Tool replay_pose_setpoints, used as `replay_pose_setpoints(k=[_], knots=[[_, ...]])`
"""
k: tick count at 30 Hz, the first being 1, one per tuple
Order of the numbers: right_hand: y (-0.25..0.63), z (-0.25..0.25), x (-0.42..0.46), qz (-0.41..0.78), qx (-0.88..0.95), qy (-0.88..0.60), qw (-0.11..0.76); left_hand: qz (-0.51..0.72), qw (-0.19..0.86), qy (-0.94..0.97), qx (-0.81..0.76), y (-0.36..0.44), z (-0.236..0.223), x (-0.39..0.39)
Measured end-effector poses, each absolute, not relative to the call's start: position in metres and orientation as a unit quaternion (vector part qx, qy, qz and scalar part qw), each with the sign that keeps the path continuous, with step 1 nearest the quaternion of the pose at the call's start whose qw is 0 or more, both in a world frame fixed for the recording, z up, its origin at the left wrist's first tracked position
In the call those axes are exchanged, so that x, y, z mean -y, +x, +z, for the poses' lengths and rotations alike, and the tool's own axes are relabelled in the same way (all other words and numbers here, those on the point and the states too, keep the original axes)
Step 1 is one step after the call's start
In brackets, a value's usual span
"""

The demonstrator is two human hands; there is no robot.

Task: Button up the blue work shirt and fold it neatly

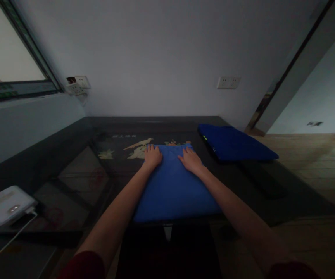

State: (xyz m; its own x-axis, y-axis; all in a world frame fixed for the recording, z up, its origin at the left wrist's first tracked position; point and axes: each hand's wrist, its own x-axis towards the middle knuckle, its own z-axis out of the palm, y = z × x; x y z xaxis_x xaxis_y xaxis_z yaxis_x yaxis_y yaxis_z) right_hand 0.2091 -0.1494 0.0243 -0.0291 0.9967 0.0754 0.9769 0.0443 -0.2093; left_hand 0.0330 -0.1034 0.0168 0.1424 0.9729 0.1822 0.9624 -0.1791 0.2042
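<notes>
A blue folded cloth [176, 190], perhaps a garment, lies flat on the dark glossy table [118, 128], its near edge at the table's front. My left hand [152, 155] rests on its far left corner with the fingers stretched forward. On the far right corner lies my right hand [191, 159], fingers extended and the thumb pointing inward. Both palms face down on the fabric, and small creases show between them. To the right of the cloth sits a darker blue folded fabric item [234, 143] with small yellow-green marks on its left edge.
A white box-shaped device [9, 205] with a plugged-in white cable is at the left. A dark flat oblong object [262, 180] lies right of the cloth. Behind the table rises a pale wall [156, 58] with sockets [228, 82]. Wooden floor [309, 155] shows at right.
</notes>
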Motion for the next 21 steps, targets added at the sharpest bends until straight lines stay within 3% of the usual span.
replay_pose_setpoints(k=[5,11,14,19,21], knots=[[0.234,-0.017,0.140,0.040,0.719,-0.686,0.106,0.158,0.029,0.753,-0.638,0.025,-0.014,0.093],[0.244,-0.018,0.146,0.059,0.724,-0.679,0.106,0.170,0.078,0.747,-0.638,0.019,-0.018,0.090],[0.244,-0.019,0.147,0.046,0.727,-0.675,0.116,0.229,0.106,0.732,-0.633,0.017,-0.015,0.087],[0.246,-0.018,0.148,0.028,0.732,-0.665,0.146,0.372,0.241,0.621,-0.646,-0.008,0.003,0.080],[0.245,-0.011,0.149,0.014,0.732,-0.660,0.167,0.389,0.242,0.613,-0.644,-0.024,0.013,0.084]])
